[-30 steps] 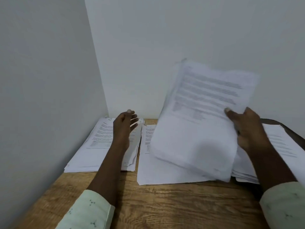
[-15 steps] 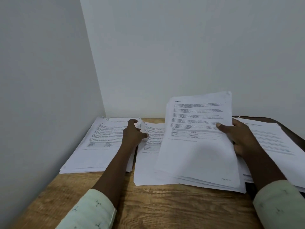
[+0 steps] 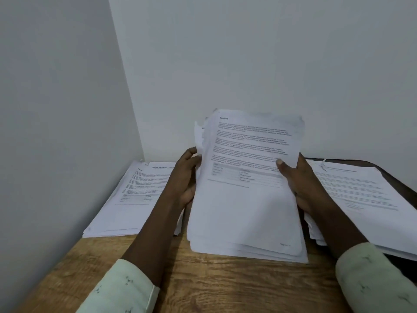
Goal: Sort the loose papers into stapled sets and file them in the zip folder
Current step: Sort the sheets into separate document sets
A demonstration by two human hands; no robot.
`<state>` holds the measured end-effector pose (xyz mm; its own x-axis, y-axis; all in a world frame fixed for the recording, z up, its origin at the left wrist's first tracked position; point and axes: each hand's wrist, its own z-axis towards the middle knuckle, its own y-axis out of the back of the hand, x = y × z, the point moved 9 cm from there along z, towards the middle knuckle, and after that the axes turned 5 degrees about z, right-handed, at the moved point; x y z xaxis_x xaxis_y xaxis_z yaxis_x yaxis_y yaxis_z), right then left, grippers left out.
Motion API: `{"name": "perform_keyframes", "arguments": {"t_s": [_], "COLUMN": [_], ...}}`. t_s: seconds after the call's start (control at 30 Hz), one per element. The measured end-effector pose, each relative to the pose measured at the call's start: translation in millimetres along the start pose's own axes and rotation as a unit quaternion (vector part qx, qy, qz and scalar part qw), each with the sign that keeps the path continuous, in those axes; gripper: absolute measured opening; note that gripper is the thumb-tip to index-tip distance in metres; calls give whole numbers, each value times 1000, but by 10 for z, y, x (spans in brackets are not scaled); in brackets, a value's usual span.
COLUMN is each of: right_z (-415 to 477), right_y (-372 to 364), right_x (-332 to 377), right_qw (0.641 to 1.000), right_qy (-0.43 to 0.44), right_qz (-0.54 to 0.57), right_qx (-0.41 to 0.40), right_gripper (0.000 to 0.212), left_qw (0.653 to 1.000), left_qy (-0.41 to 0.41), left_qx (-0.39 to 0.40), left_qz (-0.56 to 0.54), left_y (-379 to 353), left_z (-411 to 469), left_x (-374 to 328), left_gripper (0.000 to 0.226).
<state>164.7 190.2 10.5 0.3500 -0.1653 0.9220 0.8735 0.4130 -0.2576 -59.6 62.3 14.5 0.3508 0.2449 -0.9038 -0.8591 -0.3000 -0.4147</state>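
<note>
a person's left hand (image 3: 187, 177) and right hand (image 3: 300, 184) grip a thick sheaf of printed papers (image 3: 246, 211) by its long edges, fingers curled behind and the right thumb pressed on the top page. the sheaf tilts up at 12 o'clock, its 6 o'clock end low over the wooden table (image 3: 203, 281). a second pile (image 3: 130, 199) lies flat at the sheaf's 9 o'clock, a third pile (image 3: 361, 195) at 3 o'clock.

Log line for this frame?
phase: sorting | left hand: grips paper bundle left edge | right hand: grips right edge | bundle: tilted, top edge raised
</note>
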Motion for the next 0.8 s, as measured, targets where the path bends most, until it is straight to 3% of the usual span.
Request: {"name": "perform_keyframes", "arguments": {"t_s": [0.07, 0.13, 0.27, 0.37, 0.5, 0.57, 0.7, 0.8], "right_z": [-5, -46, -101, -135, -197, -254, -329, -343], "right_y": [-83, -148, -247, -361, -458, -516, -543, -530], "right_x": [16, 60, 464, 931, 1308, 1280, 890, 767], "right_qw": [1000, 999, 996, 990, 983, 984, 994, 994], "right_qy": [2, 10, 80, 135, 175, 166, 87, 70], "right_qz": [24, 29, 0, -10, 22, 27, -19, -58], "right_qx": [17, 26, 36, 50, 50, 55, 62, 55], "right_gripper": [49, 50, 58, 63, 28, 28, 56, 46], "left_qw": [996, 993, 973, 949, 924, 928, 943, 954], "left_qy": [34, 16, -129, -217, -291, -293, -233, -165], "left_qx": [64, 113, 8, 4, -11, -31, -36, -19], "left_qz": [-50, -6, 190, 228, 246, 229, 235, 249], "left_y": [-198, -300, -247, -403, -559, -521, -331, -241], "left_z": [-94, -157, -220, -335, -483, -501, -403, -357], "left_x": [-15, -97, -579, -1024, -1327, -1263, -894, -612], "left_gripper": [34, 54, 26, 19, 24, 29, 46, 46]}}
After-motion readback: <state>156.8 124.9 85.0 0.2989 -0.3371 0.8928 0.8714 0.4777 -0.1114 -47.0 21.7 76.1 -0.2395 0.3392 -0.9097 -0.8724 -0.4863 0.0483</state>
